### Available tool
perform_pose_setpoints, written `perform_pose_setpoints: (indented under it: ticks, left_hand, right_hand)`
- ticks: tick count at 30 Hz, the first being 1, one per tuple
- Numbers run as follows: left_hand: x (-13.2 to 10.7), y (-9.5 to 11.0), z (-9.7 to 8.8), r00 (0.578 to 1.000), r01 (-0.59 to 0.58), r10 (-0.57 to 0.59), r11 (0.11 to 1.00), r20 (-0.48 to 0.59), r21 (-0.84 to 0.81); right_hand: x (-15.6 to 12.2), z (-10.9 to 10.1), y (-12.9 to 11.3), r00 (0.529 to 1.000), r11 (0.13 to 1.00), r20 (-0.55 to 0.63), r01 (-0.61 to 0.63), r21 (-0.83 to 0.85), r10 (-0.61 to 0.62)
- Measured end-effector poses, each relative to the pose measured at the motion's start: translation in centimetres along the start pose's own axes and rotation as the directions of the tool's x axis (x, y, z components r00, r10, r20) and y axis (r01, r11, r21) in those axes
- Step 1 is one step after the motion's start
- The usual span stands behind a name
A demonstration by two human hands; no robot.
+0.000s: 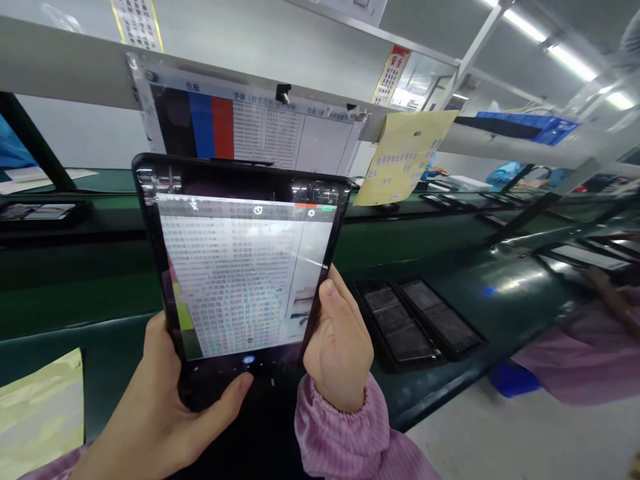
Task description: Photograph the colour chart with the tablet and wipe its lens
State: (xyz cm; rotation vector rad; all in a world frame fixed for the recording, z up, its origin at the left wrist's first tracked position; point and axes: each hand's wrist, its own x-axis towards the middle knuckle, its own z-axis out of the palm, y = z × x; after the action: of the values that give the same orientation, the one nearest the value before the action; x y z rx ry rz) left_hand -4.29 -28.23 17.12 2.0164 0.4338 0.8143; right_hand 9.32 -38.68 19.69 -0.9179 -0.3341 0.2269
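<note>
Nearest: left hand (150, 407) clamped on lower-left corner of tablet (240, 267), thumb laid across bottom bezel, just below the on-screen button. Right hand (337, 340) gripping tablet's right edge, fingers curled behind, thumb tip on the rim; pink striped sleeve (345, 433) at the wrist. Tablet held upright in both hands, above the worktop (100, 313), tilted back a bit, screen toward the camera, showing a live view of rows of text w/ coloured strip at left. Yellowish sheet (40, 407) lying at lower left on worktop. To the right on the green worktop, two dark tablets (420, 320) flat, side by side, touching or nearly so. Further back: test chart (250, 127) w/ black, blue, red bars and text blocks, clipped to the rail directly behind the tablet. Yellow paper (405, 157) hanging right of chart. Far right: another person's pink sleeve (590, 347), blurred; more tablets along the line beyond.
</note>
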Motion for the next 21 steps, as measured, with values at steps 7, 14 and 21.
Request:
perform_pose_setpoints:
  ticks: [7, 14, 21]
  left_hand:
    - [0.4, -2.6, -0.8, 0.980, -0.200, 0.197, 0.974, 0.041, 0.104]
    - [1.0, -4.4, -3.0, 0.894, -0.347, 0.319, 0.937, 0.314, 0.037]
    - [1.3, -3.6, -3.6, 0.877, -0.284, 0.272, 0.958, 0.396, -0.030]
  right_hand:
    - [0.1, 0.0, -0.1, 1.000, 1.000, -0.020, -0.016, -0.007, 0.016]
    - [0.4, -0.6, 0.0, 0.999, 1.000, 0.037, -0.013, -0.022, 0.014]
    - [0.5, -0.5, -0.1, 0.996, 0.996, 0.078, 0.042, -0.080, -0.035]
